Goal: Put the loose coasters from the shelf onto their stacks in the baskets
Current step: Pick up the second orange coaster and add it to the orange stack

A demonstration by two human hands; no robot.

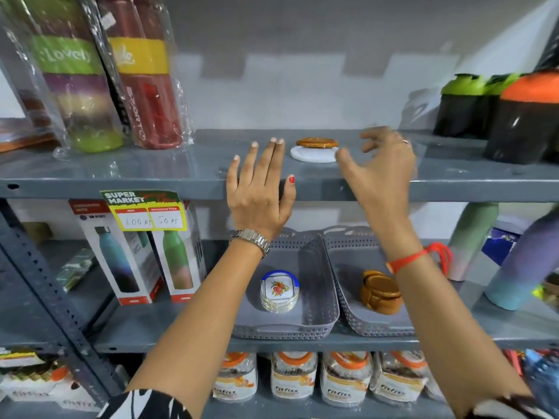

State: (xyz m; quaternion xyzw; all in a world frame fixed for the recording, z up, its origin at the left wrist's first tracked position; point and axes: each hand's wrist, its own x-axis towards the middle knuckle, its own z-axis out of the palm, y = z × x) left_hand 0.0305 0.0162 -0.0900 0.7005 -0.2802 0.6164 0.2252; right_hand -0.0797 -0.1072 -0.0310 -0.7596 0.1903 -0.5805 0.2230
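1. We have both hands raised to the upper shelf (151,173), centre of frame.
2. Left hand (260,192): flat, fingers (273,152) spread open and empty, palm toward the shelf edge, just left of the loose coasters.
3. Right hand (384,170): motion-blurred, fingers (375,137) curled loosely but open, holding nothing; thumb tip just beside the white coaster's right edge. We can't tell if it touches.
4. Loose coasters sit centre of frame on the upper shelf: brown wooden coaster (316,142) lying partly on top of the white round coaster (311,154).
5. Lower shelf, centre: two grey perforated baskets side by side, touching.
6. Left basket (320,300) holds the stack of white floral coasters (279,291).
7. Right basket (341,267) holds the stack of brown coasters (381,293), partly behind our right forearm.
8. Wrapped bottles (145,86) stand upper left; shaker bottles (526,116) upper right.
9. Silver watch (251,241) on left wrist, red thread (414,257) on right.
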